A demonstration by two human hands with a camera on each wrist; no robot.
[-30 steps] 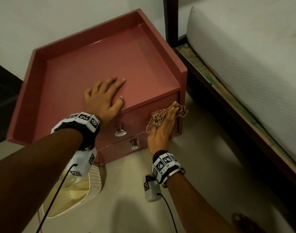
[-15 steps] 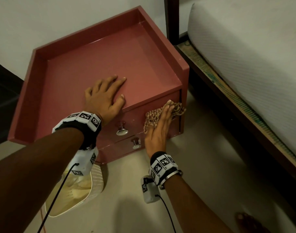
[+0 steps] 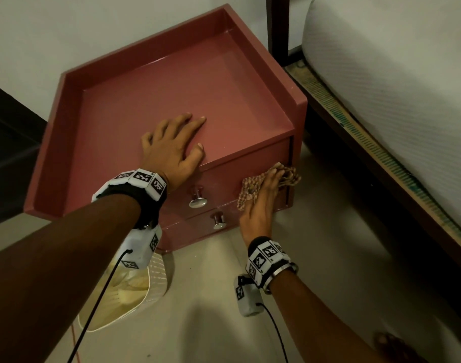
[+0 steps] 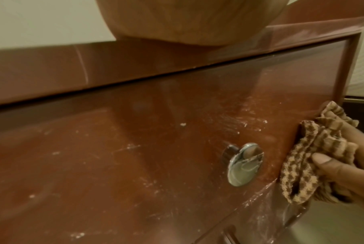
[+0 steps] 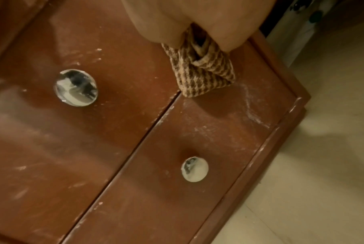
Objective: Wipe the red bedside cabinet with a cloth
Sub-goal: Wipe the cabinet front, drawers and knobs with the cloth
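- Right hand point(image 3: 260, 203), fingers straight, presses the bunched checked cloth point(image 3: 253, 186) flat against the upper drawer front, right of its metal knob point(image 3: 197, 199)
- Left hand point(image 3: 173, 148) lies open, palm down, on the red bedside cabinet point(image 3: 150, 106) top
- Bed point(image 3: 397, 82) just beside the cabinet, on its right

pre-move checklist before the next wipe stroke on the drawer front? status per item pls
1. Cloth under the right hand and against the upper drawer front: ok.
2. Left hand flat on the cabinet top, bracing: ok.
3. Upper knob clear of the cloth, off to its left: ok.
4. Upper drawer front clean: not ok, white specks and smears show.
5. Lower drawer front clean: not ok, dusty streaks.
6. Drawers fully shut: cannot tell.
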